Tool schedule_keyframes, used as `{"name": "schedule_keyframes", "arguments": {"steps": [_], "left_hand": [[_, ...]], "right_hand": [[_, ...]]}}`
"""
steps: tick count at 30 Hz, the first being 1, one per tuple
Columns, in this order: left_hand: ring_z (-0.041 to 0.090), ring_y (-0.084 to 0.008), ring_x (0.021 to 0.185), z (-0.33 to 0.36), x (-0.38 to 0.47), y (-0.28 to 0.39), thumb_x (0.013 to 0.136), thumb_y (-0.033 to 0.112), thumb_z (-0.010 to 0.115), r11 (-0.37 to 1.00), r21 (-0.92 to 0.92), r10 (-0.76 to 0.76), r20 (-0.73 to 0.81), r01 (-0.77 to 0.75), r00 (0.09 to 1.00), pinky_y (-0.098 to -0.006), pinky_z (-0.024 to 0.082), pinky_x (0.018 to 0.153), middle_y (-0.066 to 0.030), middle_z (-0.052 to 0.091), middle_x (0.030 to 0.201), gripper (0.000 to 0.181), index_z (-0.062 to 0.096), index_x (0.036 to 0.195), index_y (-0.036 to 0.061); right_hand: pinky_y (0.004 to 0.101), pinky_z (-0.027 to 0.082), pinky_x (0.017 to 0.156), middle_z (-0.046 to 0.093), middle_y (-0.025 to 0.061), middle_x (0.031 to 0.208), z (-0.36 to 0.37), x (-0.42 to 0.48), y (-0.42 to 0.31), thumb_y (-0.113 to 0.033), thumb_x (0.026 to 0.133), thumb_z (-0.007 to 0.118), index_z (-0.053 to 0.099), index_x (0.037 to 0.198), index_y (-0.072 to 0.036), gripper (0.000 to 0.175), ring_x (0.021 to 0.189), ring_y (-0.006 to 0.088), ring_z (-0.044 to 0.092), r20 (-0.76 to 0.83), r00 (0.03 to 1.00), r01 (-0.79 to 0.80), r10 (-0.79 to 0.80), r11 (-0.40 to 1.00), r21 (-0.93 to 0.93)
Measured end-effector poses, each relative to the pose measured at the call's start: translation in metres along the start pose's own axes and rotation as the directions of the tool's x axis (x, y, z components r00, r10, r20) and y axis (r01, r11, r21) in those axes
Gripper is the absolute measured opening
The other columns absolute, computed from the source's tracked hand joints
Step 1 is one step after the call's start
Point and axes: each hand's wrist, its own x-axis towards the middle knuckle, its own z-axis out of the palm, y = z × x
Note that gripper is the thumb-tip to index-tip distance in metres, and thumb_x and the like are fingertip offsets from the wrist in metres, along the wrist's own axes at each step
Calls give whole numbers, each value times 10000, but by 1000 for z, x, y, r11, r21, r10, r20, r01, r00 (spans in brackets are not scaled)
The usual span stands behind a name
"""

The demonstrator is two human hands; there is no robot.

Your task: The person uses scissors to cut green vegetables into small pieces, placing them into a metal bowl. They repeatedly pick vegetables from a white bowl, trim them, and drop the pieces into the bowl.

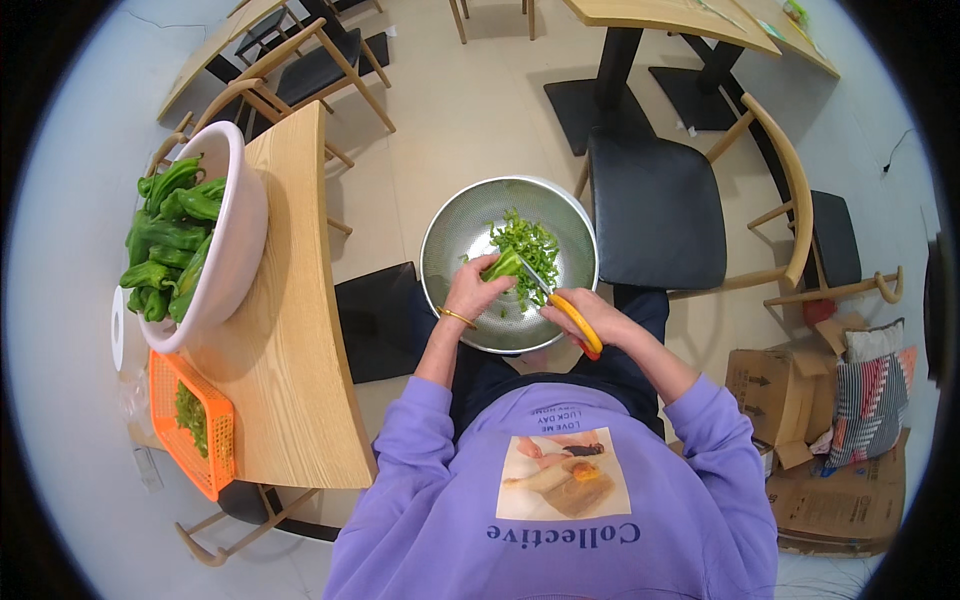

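My left hand [477, 289] grips a green pepper [506, 264] over a perforated metal colander [450, 225]. In my right hand [596, 315] is a pair of scissors [576, 324] with yellow and red handles. Their blades reach the right side of the pepper; whether they are closed is hard to tell. Cut green pepper pieces [534, 238] lie in a heap in the colander, mostly right of its middle. The colander sits before me at my knees. A large pale pink basin [247, 225] on my left holds many whole green peppers [176, 236].
The basin stands on a wooden table [300, 360] with an orange plastic basket [221, 450] of green trimmings [192, 416]. A black-seated chair [656, 210] stands close to the colander's right. Cardboard boxes [772, 390] and a striped cushion [870, 409] lie farther right.
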Motion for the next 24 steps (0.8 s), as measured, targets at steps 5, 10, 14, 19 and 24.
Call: {"name": "schedule_keyframes", "arguments": {"steps": [5, 10, 14, 19, 24], "left_hand": [[658, -216, 989, 2, 9, -9, 731, 152, 802, 934, -354, -64, -30, 49, 998, -324, 516, 868, -144, 681, 1129, 593, 596, 1250, -47], [668, -174, 911, 4, 14, -22, 705, 157, 817, 950, -311, -93, -167, 37, 981, -300, 525, 805, -116, 704, 1026, 500, 653, 1142, -23], [664, -173, 887, 2, 15, -14, 714, 205, 817, 980, -196, -85, -242, 38, 967, -302, 519, 780, -125, 708, 1009, 504, 667, 1141, -14], [631, -108, 736, -1, 18, -1, 737, 254, 817, 986, -154, -102, -313, 55, 944, -259, 485, 641, -69, 705, 874, 477, 684, 1133, 23], [505, -44, 651, 0, 16, -1, 803, 283, 795, 937, -349, -133, -305, 19, 943, -220, 400, 564, 15, 618, 801, 477, 665, 1146, -20]], "right_hand": [[257, 463, 439, 557, 31, 617, -9, 0, 7, -357, 964, 591, 574, 949, -11, 347, 467, 101, 556, 45, 994, -107, 101, 984, 144], [240, 463, 434, 560, 32, 628, -13, -2, 12, -356, 961, 599, 572, 945, -14, 343, 469, 96, 562, 40, 995, -99, 93, 978, 185], [248, 464, 423, 559, 35, 627, -13, 0, 12, -349, 962, 595, 572, 939, -11, 339, 468, 97, 565, 51, 991, -127, 120, 977, 172], [250, 473, 422, 561, 43, 627, -14, 0, 13, -365, 954, 595, 574, 912, -1, 367, 472, 104, 571, 58, 991, -131, 124, 980, 152], [255, 479, 427, 572, 49, 625, -14, -3, 11, -374, 952, 587, 577, 893, 1, 380, 477, 115, 587, 64, 991, -126, 119, 983, 131]]}}
